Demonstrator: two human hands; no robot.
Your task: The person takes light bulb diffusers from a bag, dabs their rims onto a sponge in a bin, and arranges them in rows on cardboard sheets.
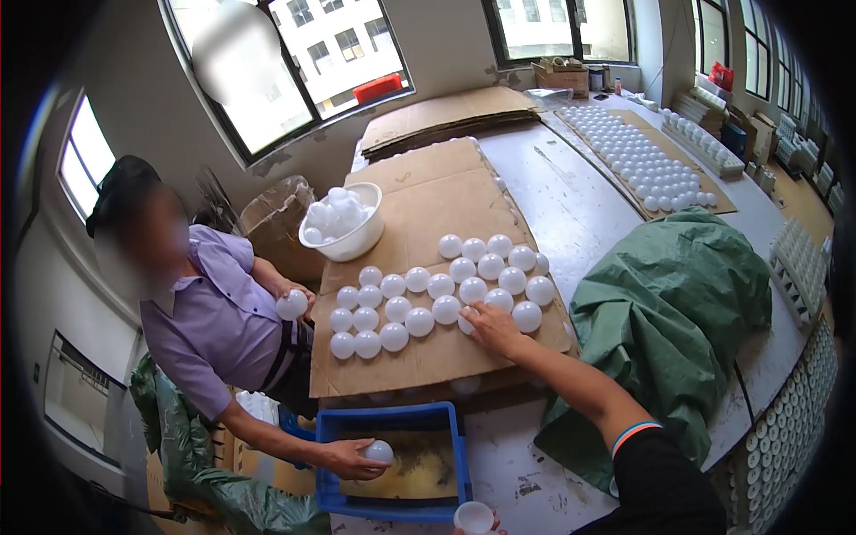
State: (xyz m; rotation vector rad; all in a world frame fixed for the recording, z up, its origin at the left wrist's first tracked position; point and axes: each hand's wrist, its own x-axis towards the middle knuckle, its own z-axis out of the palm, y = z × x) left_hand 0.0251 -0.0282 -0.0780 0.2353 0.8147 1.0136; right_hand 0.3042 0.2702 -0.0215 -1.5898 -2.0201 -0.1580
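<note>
Rows of white bulb globes (pixel 419 322) stand on a cardboard sheet (pixel 428 196) on the table. My right hand (pixel 492 328) reaches in from the right, its fingers closed over a globe at the front edge of the group and partly hiding it. At the bottom edge, my left hand (pixel 497 526) is mostly cut off by the frame. It holds a white globe (pixel 474 517) whose round opening faces up. Just left of that hand lies a blue tray (pixel 392 512) with a yellowish, stained bottom.
A co-worker (pixel 214 312) at the left holds a globe in each hand, one over the blue tray. A white basin (pixel 361 239) of globes stands on the cardboard. A green cloth (pixel 669 294) lies bunched at the right. More globes (pixel 633 156) fill a far cardboard sheet.
</note>
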